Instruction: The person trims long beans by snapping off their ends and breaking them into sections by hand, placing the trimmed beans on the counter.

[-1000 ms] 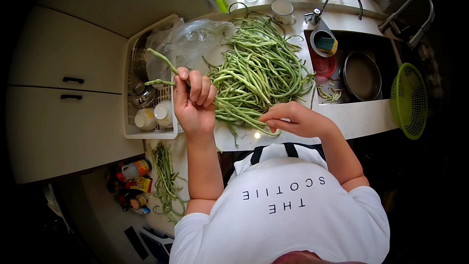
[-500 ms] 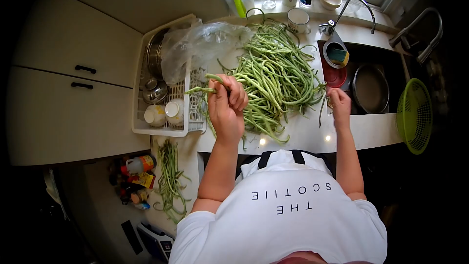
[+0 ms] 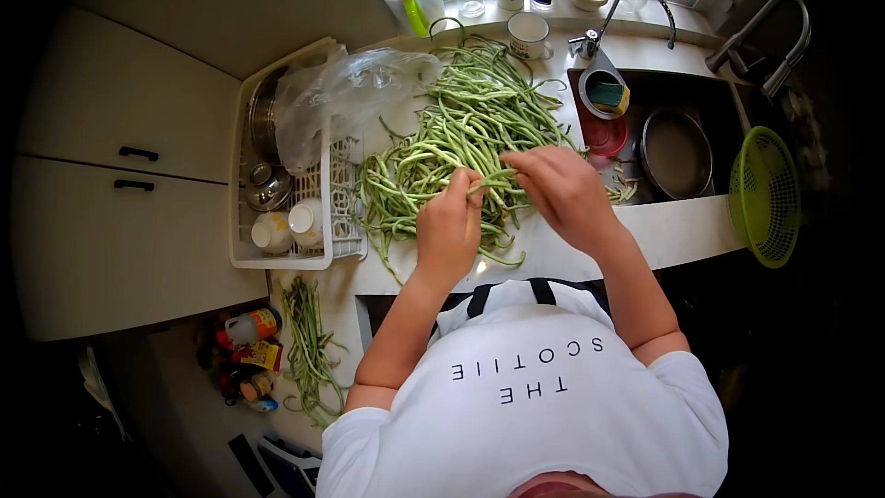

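Note:
A big heap of long green beans point(image 3: 461, 115) covers the counter in front of me. My left hand point(image 3: 450, 226) is closed at the heap's near side, pinching a long bean point(image 3: 487, 183) between thumb and fingers. My right hand point(image 3: 564, 194) is just to the right, its fingertips pinched on the same bean's other end. The bean spans the short gap between both hands; fingers partly hide its ends. A smaller bunch of long beans point(image 3: 309, 346) lies apart on the counter at the lower left.
Right of the heap is a sink holding a round pan point(image 3: 676, 155), with bean scraps point(image 3: 623, 189) at its near edge. A green colander point(image 3: 767, 195) stands at the far right. On the left are a white dish rack point(image 3: 277, 261) and a plastic bag point(image 3: 355, 83). A mug point(image 3: 528, 35) stands behind.
My right hand has come left from the sink edge to meet my left hand, which has lowered and shifted slightly right. The whole view has shifted a little.

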A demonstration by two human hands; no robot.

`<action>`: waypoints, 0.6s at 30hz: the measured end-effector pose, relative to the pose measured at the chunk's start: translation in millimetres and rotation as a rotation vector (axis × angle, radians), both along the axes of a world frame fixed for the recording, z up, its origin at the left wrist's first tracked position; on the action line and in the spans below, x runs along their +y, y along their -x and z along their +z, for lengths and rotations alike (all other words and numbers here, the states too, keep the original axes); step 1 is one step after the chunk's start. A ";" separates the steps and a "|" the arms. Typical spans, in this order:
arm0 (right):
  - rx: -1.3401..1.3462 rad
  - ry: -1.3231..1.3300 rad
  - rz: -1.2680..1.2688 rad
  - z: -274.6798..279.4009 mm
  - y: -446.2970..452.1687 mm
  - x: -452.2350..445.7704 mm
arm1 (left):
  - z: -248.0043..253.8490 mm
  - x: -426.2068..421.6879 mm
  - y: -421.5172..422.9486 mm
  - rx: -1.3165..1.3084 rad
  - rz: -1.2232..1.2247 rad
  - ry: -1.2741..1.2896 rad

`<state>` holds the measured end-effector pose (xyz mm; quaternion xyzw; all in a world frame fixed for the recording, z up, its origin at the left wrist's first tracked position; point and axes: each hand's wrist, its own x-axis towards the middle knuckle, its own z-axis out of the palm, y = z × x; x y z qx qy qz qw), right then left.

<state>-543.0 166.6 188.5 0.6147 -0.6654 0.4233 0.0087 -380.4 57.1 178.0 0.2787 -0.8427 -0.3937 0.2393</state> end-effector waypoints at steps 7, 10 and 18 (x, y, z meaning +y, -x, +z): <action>0.156 -0.241 0.081 -24.5 -2.2 -4.2 | -8.3 5.2 -14.3 -0.148 -0.012 0.196; -0.151 -0.061 -0.073 -53.4 -10.8 -5.4 | -22.3 15.5 -10.1 -0.244 -0.021 0.118; -1.059 0.102 -0.209 -77.7 -1.8 21.6 | -29.6 27.0 -13.0 -0.205 -0.048 0.050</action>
